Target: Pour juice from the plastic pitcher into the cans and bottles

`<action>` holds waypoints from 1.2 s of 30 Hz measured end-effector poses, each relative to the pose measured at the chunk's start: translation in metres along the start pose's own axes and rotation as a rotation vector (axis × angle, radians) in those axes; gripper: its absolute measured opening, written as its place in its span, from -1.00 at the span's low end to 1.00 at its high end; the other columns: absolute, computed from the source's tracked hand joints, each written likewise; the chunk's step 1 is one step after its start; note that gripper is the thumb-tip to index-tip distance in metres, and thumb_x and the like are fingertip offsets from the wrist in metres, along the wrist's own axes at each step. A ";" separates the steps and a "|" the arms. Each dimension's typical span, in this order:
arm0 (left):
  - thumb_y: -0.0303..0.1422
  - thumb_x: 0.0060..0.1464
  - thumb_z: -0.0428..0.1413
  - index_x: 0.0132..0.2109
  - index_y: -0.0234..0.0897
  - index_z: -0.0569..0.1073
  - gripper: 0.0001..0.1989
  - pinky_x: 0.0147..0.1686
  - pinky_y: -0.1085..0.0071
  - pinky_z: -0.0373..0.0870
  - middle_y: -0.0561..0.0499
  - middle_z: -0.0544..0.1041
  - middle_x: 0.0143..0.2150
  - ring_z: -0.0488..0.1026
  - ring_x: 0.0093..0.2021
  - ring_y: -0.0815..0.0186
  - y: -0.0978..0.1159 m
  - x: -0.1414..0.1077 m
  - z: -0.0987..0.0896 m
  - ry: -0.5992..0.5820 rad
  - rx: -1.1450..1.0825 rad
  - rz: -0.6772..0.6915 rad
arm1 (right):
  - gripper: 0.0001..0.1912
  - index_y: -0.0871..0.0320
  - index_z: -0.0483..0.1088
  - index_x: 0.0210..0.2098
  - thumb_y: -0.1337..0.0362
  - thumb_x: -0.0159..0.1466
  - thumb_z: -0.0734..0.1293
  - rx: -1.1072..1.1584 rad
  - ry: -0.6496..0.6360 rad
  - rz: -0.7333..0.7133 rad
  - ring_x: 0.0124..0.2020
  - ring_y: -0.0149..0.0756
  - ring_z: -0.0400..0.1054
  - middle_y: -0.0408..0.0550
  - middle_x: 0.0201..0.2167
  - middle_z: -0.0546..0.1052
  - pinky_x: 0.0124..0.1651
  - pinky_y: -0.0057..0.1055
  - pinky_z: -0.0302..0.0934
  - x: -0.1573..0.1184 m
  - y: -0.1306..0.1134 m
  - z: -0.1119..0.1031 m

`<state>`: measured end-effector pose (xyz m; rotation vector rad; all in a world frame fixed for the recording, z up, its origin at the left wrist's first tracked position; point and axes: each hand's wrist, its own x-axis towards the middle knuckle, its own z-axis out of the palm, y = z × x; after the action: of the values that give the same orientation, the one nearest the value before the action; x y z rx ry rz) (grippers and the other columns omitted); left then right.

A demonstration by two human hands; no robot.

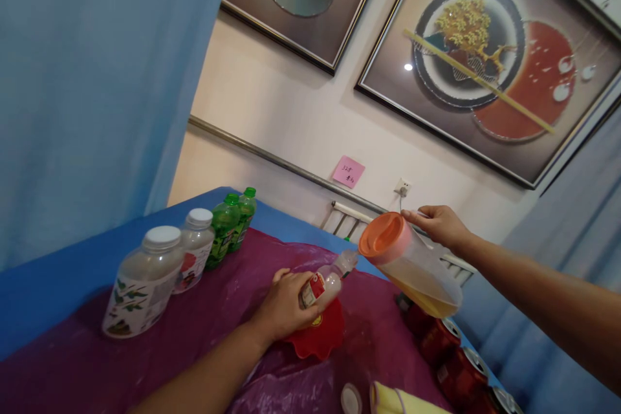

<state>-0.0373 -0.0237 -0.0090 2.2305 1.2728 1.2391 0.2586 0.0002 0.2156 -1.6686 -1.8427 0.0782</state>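
My left hand [286,304] is wrapped round a small clear bottle [331,281] with a red and white label, which leans to the right over a red scalloped mat [320,336]. A funnel-like clear piece [346,261] sits at the bottle's mouth. In my right hand [434,223] is a clear pitcher [417,272] with an orange lid [385,237], gripped near the lid. The pitcher is tilted, its lid beside the bottle's mouth, and yellowish liquid lies low in it. No stream of liquid can be made out between them.
Two white-capped jars [145,284] and two green bottles [224,226] stand at the left. Several red cans [460,372] line the right edge. A white cap [350,398] and a yellow cloth [405,401] lie in front on the purple sheet [213,336].
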 end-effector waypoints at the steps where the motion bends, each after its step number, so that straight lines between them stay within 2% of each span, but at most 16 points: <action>1: -0.02 0.02 0.18 -0.17 -0.14 0.52 -0.66 0.13 0.07 0.19 0.02 0.67 -0.17 0.56 -0.13 0.10 0.000 0.000 0.000 0.002 -0.001 -0.001 | -0.32 0.06 0.08 -0.66 -0.40 0.00 0.35 0.000 -0.002 0.002 -0.68 -0.51 -0.12 -0.32 -0.73 0.00 -0.62 -0.46 -0.25 0.000 0.000 0.000; 9: -0.02 0.01 0.20 -0.18 -0.13 0.52 -0.67 0.17 0.12 0.18 0.03 0.66 -0.19 0.55 -0.15 0.15 -0.001 0.000 0.001 0.014 -0.019 0.016 | -0.30 0.05 0.06 -0.66 -0.41 -0.04 0.36 0.018 -0.003 0.038 -0.68 -0.51 -0.11 -0.32 -0.75 0.02 -0.62 -0.46 -0.24 -0.002 -0.005 0.000; 12: -0.05 0.00 0.20 -0.17 -0.13 0.53 -0.68 0.17 0.07 0.18 0.02 0.66 -0.18 0.56 -0.15 0.12 -0.003 0.000 0.001 0.014 -0.021 0.017 | -0.30 0.06 0.06 -0.67 -0.40 -0.04 0.38 0.047 0.006 0.028 -0.68 -0.51 -0.11 -0.32 -0.73 -0.01 -0.62 -0.46 -0.23 -0.003 -0.004 0.001; 15: -0.07 -0.01 0.21 -0.18 -0.13 0.53 -0.69 0.17 0.04 0.19 0.03 0.66 -0.19 0.56 -0.16 0.11 -0.004 0.000 0.002 0.013 -0.027 -0.001 | -0.30 0.06 0.05 -0.67 -0.38 -0.02 0.39 0.092 0.022 0.006 -0.67 -0.51 -0.11 -0.33 -0.71 -0.02 -0.62 -0.46 -0.22 -0.004 -0.001 0.005; 19: -0.13 -0.07 0.26 -0.12 -0.10 0.54 -0.66 0.11 0.13 0.29 0.04 0.67 -0.16 0.55 -0.14 0.11 -0.009 0.000 0.006 0.038 -0.056 -0.052 | -0.31 0.06 0.04 -0.69 -0.33 0.02 0.40 0.237 0.044 0.045 -0.68 -0.51 -0.08 -0.33 -0.74 0.03 -0.62 -0.47 -0.17 -0.011 0.012 0.015; 23: -0.18 -0.14 0.32 -0.02 -0.12 0.55 -0.53 0.00 0.19 0.39 0.00 0.66 -0.11 0.53 -0.05 0.05 -0.018 0.001 0.012 0.050 -0.065 -0.111 | -0.34 0.06 0.05 -0.66 -0.28 0.06 0.42 0.506 0.094 0.109 -0.71 -0.52 -0.09 -0.33 -0.75 0.08 -0.64 -0.47 -0.16 -0.022 0.033 0.034; 26: -0.19 -0.13 0.32 -0.01 -0.15 0.54 -0.53 0.00 0.19 0.41 -0.02 0.65 -0.07 0.52 -0.02 0.04 -0.020 0.004 0.013 0.040 -0.059 -0.112 | -0.35 0.04 0.02 -0.64 -0.26 0.08 0.42 0.686 0.187 0.160 -0.72 -0.53 -0.11 -0.36 -0.74 0.06 -0.66 -0.47 -0.16 -0.032 0.052 0.053; 31: -0.20 -0.09 0.30 -0.10 -0.18 0.54 -0.63 -0.04 0.21 0.43 -0.03 0.65 -0.12 0.56 -0.08 0.08 -0.019 0.008 0.009 0.055 -0.089 -0.088 | -0.39 0.02 -0.01 -0.62 -0.22 0.14 0.38 0.875 0.344 0.316 -0.72 -0.51 -0.18 -0.39 -0.73 -0.03 -0.68 -0.46 -0.18 -0.050 0.087 0.094; 36: -0.21 -0.10 0.29 -0.07 -0.21 0.52 -0.60 -0.05 0.21 0.49 -0.05 0.66 -0.11 0.59 -0.11 0.11 -0.026 0.010 0.012 0.076 -0.172 -0.126 | -0.41 0.00 0.00 -0.61 -0.23 0.14 0.36 0.980 0.357 0.386 -0.72 -0.49 -0.15 -0.37 -0.73 -0.01 -0.68 -0.44 -0.14 -0.070 0.114 0.135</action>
<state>-0.0403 0.0012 -0.0262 1.9698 1.2614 1.3423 0.2907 0.0075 0.0286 -1.1745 -0.9225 0.6789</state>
